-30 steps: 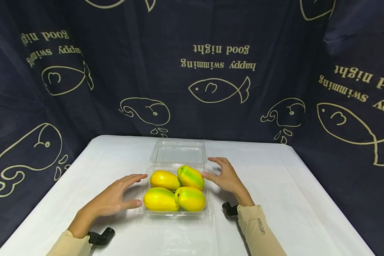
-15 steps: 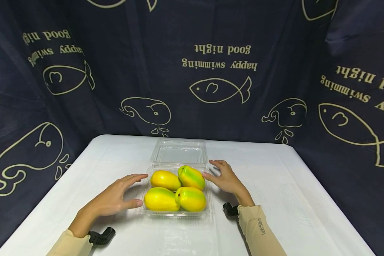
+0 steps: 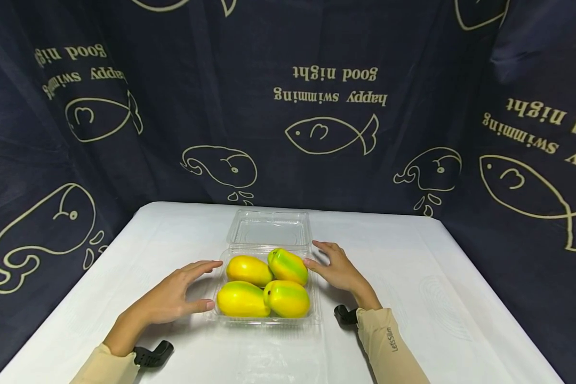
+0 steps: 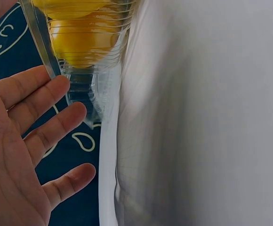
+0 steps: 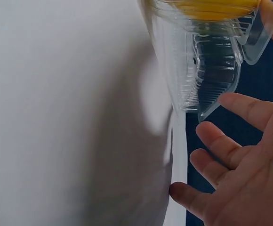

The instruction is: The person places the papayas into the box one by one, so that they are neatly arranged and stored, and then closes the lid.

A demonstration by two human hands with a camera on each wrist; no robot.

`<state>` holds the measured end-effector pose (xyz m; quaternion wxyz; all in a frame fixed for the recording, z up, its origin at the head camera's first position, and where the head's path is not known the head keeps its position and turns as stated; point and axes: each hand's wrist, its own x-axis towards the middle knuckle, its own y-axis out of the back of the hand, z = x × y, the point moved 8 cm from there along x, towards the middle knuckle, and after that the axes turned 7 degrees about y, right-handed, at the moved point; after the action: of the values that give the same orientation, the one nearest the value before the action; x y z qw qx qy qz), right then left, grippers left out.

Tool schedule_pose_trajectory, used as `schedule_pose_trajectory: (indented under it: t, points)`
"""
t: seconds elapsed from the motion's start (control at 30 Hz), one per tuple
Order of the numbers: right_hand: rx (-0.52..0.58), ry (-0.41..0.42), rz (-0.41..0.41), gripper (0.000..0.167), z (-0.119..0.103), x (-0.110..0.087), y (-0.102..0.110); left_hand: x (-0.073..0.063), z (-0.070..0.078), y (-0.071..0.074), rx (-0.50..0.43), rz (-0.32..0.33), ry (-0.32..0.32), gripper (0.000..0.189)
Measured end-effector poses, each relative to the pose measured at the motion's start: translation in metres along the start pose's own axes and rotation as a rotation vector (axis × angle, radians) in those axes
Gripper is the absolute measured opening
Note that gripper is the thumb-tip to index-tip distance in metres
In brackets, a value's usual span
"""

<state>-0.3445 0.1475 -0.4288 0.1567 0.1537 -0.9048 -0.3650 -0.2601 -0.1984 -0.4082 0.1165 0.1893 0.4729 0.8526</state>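
A clear plastic clamshell box [image 3: 268, 321] lies unfolded mid-table, its lid [image 3: 269, 232] laid back on the far side. Several yellow-green mangoes fill the base: two in the near row, a left mango [image 3: 241, 299] and a right mango [image 3: 288, 299], and two behind. My left hand [image 3: 170, 297] is at the box's left side, fingers extended, thumb apart from them. On the opposite side my right hand [image 3: 338, 268] is spread, its thumb close to the far right mango [image 3: 288, 266]. Neither hand grips anything; whether fingertips touch the rim I cannot tell.
A white cloth [image 3: 403, 288] covers the table. Behind it hangs a dark blue curtain [image 3: 331, 176] with fish and whale drawings. Each wrist carries a black camera mount, one of them the left mount [image 3: 154, 354].
My right hand's fingers have lowered very slightly toward me. The head view has shifted a little. The left hand, box and mangoes otherwise look the same.
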Motion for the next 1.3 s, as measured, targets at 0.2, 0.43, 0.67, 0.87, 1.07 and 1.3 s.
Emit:
schedule_pose_trajectory:
  t: [0.2,0.43,0.67,0.87,1.07,1.3]
  points:
    - [0.009,0.006,0.008,0.08,0.0,0.001,0.001,0.0,0.0,0.0,0.0,0.003,-0.004,0.079]
    - [0.022,0.022,0.025,0.082,-0.002,0.001,0.002,0.0,0.001,0.0,0.0,0.001,-0.004,0.079]
    - [0.096,0.05,0.086,0.084,-0.005,0.002,0.006,0.0,0.001,0.001,-0.004,0.004,-0.009,0.078]
    - [0.155,0.044,0.11,0.087,-0.005,0.003,0.007,0.0,0.001,0.001,-0.003,0.01,-0.013,0.078]
    - [0.167,0.064,0.124,0.091,-0.005,0.004,0.006,0.0,0.001,0.0,0.0,0.012,-0.016,0.077]
    - [0.214,0.115,0.141,0.095,-0.011,0.004,0.007,0.0,0.001,0.0,0.004,0.011,-0.016,0.077]
